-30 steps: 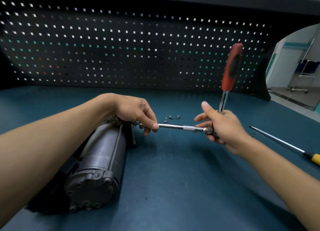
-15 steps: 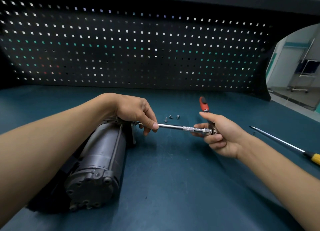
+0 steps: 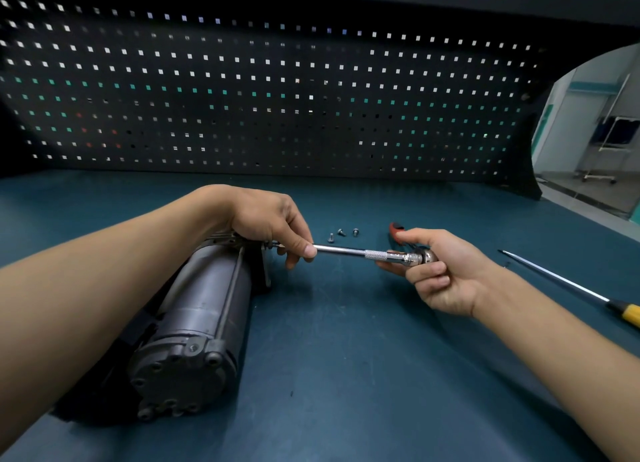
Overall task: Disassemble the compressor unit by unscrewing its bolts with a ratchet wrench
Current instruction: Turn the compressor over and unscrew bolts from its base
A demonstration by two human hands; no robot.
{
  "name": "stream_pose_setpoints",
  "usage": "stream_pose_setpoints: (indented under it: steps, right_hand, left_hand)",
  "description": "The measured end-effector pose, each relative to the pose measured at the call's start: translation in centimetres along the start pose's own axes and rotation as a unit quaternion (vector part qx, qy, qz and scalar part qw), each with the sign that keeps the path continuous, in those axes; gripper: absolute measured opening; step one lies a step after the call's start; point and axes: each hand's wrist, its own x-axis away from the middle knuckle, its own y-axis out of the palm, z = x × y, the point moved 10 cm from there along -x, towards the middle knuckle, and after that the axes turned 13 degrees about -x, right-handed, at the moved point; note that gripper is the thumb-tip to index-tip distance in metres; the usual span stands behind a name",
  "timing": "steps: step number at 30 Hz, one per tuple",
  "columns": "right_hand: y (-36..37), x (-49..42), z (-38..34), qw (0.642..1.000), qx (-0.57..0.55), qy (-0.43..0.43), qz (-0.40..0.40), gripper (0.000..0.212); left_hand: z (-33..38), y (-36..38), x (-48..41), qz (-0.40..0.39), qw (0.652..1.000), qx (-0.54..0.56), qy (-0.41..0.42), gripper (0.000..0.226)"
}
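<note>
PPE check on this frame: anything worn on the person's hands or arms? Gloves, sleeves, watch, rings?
Nothing worn that the head view shows. The left hand and right hand are bare: no gloves, no rings visible. The left forearm and right forearm are bare up to the frame edge, with no sleeve cuff, watch or wrist strap in view.

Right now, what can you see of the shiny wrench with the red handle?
The shiny silver ratchet wrench with a red-and-black handle is held about level above the blue-green bench. Its thin chrome-looking bar has a knurled band near the round head, and its tip meets the dark grey metal compressor cylinder. The left hand pinches the bar there; the right hand grips the head, hiding most of the handle.
</note>
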Motion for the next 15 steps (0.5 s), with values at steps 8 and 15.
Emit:
stream_pose_setpoints:
  steps: [8,15]
  right_hand:
    - [-0.7,0.1,-1.7,0.984,0.114,-0.123,0.058,0.018]
    - [0.4,1.5,-3.8,0.943,0.191,-0.268,0.056,0.028]
  left_hand:
    - [0.1,0.2,0.0,-0.004,1.0,0.008,0.004,0.022]
    - [0.2,0.0,0.2,-0.007,1.0,0.022,0.011,0.017]
